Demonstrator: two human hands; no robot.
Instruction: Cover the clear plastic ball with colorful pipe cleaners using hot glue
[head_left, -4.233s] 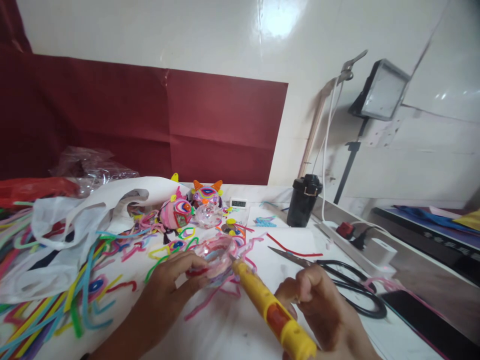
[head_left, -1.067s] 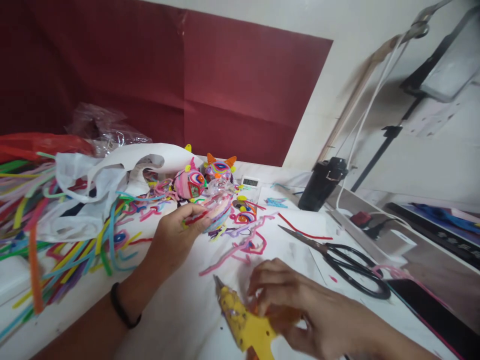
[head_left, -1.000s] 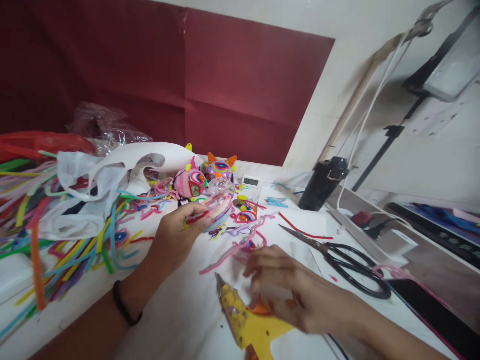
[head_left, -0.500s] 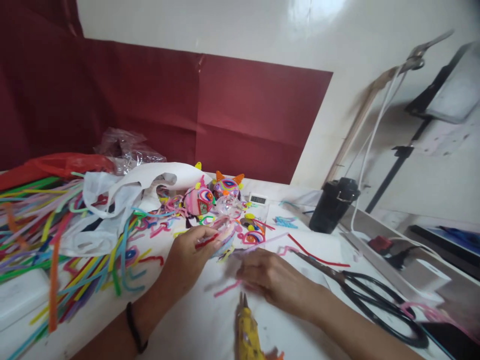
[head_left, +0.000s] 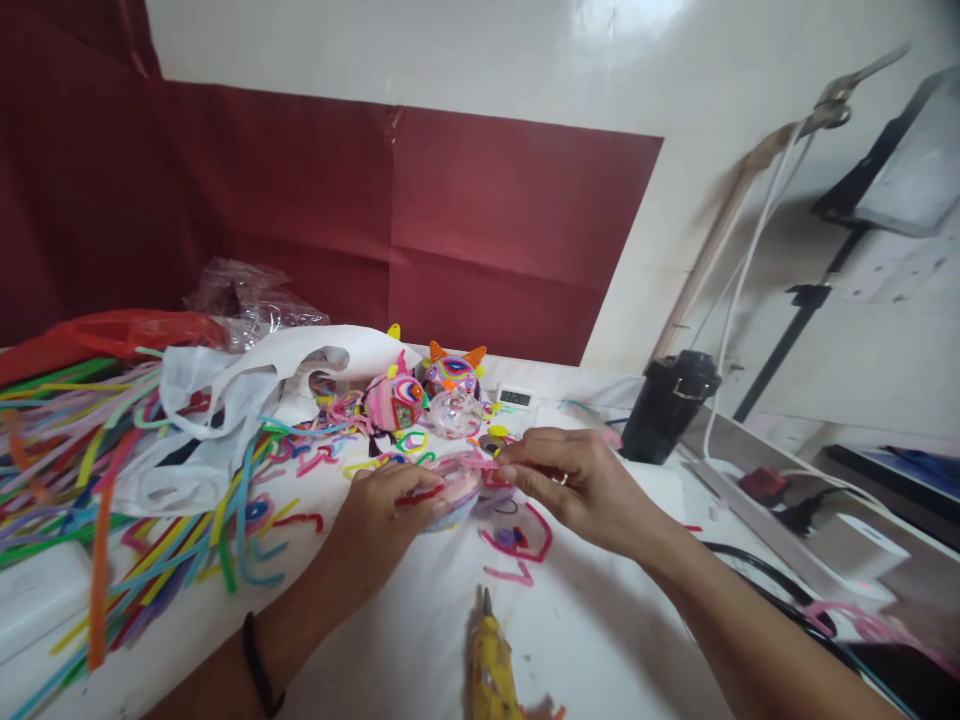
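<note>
two hands (head_left: 480, 490) press one pink strip (head_left: 480, 463) onto one clear ball (head_left: 450, 490).

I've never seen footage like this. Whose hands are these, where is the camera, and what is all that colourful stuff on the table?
There is no machine here: the camera sits on a person's head and looks down at their own two bare hands. The left hand holds a small clear ball partly wrapped in coloured fuzzy wire. The right hand pinches a pink wire against that ball. On the white table lie heaps of loose fuzzy wires, a white plastic bag, two finished decorated balls and a black cup. A yellow glue gun lies near the bottom edge, with neither hand on it.
</note>
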